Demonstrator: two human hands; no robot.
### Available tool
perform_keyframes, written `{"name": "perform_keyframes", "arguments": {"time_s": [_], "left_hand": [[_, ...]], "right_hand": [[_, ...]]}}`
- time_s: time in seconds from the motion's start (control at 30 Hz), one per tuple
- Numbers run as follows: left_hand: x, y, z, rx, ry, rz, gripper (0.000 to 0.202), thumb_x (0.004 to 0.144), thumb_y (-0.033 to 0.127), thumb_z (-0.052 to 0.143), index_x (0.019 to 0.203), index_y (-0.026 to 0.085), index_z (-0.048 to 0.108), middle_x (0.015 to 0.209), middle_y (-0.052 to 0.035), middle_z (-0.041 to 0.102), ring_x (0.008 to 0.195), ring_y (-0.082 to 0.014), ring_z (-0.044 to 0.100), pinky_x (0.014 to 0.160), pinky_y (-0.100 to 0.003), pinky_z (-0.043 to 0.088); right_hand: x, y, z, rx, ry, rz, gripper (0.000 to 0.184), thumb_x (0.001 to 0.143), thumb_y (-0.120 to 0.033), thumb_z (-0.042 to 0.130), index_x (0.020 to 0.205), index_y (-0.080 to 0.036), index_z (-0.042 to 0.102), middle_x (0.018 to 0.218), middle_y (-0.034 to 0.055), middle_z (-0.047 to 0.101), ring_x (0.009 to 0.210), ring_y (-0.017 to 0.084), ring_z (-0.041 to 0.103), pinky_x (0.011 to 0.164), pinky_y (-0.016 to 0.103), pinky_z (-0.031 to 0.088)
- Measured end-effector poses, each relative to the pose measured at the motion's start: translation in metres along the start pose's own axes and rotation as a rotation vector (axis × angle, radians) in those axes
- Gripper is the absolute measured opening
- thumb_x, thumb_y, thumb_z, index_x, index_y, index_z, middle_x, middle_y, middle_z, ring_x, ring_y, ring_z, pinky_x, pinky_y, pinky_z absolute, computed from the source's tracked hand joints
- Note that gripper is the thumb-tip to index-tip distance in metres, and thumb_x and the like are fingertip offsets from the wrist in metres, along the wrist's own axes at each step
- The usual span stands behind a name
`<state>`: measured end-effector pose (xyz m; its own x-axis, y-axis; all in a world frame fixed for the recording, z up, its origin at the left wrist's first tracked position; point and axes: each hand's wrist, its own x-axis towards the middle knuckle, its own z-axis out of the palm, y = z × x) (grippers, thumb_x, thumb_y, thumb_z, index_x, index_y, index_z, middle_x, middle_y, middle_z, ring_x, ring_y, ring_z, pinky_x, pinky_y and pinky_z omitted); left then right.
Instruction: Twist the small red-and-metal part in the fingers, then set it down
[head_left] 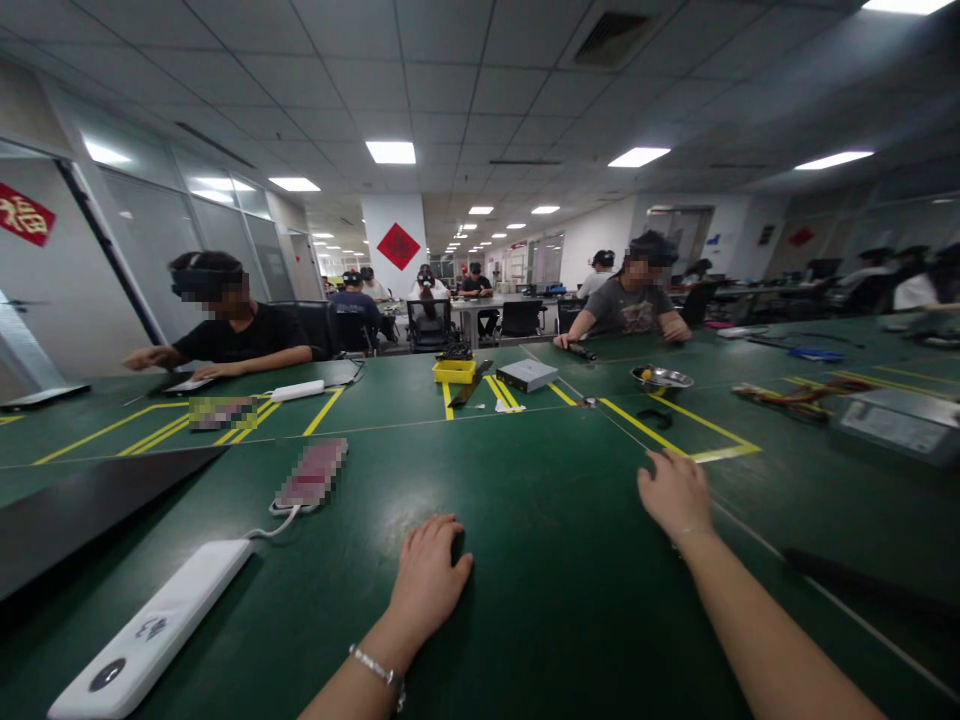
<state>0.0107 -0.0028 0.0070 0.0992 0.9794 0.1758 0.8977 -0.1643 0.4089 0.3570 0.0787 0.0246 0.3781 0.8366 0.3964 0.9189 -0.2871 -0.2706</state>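
Low on the green table (555,560), my left hand (431,575) rests palm down with its thumb apart from the fingers, holding nothing. A beaded bracelet (375,665) circles that wrist. My right hand (677,492) lies farther forward on the table, fingers loosely bent and apart, also holding nothing. Its fingertips are close to a corner of yellow tape (724,453) and a dark curved piece (655,418). To the left of my left hand lies a phone (311,475), its screen blurred, joined by a white cable to a long white device (154,630).
Across the table are a yellow bin (454,372), a grey metal box (527,376) and a metal bowl (661,378). A power supply unit (900,422) with bundled wires sits at right. A black panel (97,500) lies at left. Two co-workers with headsets sit opposite.
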Motion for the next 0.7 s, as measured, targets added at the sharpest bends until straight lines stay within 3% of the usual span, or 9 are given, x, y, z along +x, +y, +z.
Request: {"name": "perform_keyframes", "arguments": {"time_s": [0.17,0.33,0.5,0.63,0.7], "left_hand": [[-0.001,0.002,-0.002,-0.010,-0.021,0.023,0.037,0.074,0.031,0.046,0.111,0.026,0.049,0.123,-0.0021,0.047,0.119,-0.0226,0.034,0.099,-0.045,0.020],[-0.001,0.003,0.001,0.000,-0.035,0.078,0.044,0.073,0.031,0.047,0.116,0.027,0.045,0.126,-0.0012,0.046,0.120,-0.0227,0.033,0.099,-0.045,0.019],[0.000,0.003,0.003,0.006,-0.040,0.078,0.039,0.073,0.031,0.046,0.112,0.026,0.050,0.125,-0.0014,0.047,0.119,-0.0224,0.034,0.099,-0.044,0.020],[-0.001,0.003,0.001,0.001,-0.040,0.083,0.039,0.073,0.031,0.047,0.111,0.027,0.051,0.124,-0.0019,0.047,0.119,-0.0225,0.035,0.099,-0.045,0.021],[-0.002,0.002,0.000,-0.002,-0.040,0.092,0.039,0.073,0.031,0.048,0.111,0.028,0.050,0.125,-0.0017,0.047,0.119,-0.0225,0.034,0.099,-0.045,0.020]], "right_hand": [[-0.047,-0.079,-0.008,0.145,-0.194,-0.408,0.045,0.079,-0.030,0.032,0.116,-0.010,0.048,0.126,0.0117,0.042,0.120,0.024,0.028,0.098,0.038,0.022],[-0.113,-0.134,-0.014,0.312,-0.514,-0.769,0.045,0.080,-0.037,0.032,0.121,-0.022,0.043,0.134,0.0044,0.034,0.125,0.024,0.017,0.099,0.043,0.017],[-0.142,-0.147,-0.012,0.352,-0.671,-0.880,0.047,0.080,-0.039,0.034,0.126,-0.028,0.034,0.137,0.0030,0.027,0.126,0.025,0.017,0.100,0.047,0.011],[-0.135,-0.144,-0.010,0.350,-0.721,-0.908,0.048,0.078,-0.041,0.037,0.126,-0.031,0.034,0.137,0.0014,0.027,0.126,0.024,0.017,0.100,0.047,0.011],[-0.122,-0.138,-0.010,0.334,-0.685,-0.891,0.048,0.077,-0.041,0.039,0.124,-0.031,0.037,0.135,0.0010,0.032,0.125,0.024,0.019,0.100,0.046,0.013]]}}
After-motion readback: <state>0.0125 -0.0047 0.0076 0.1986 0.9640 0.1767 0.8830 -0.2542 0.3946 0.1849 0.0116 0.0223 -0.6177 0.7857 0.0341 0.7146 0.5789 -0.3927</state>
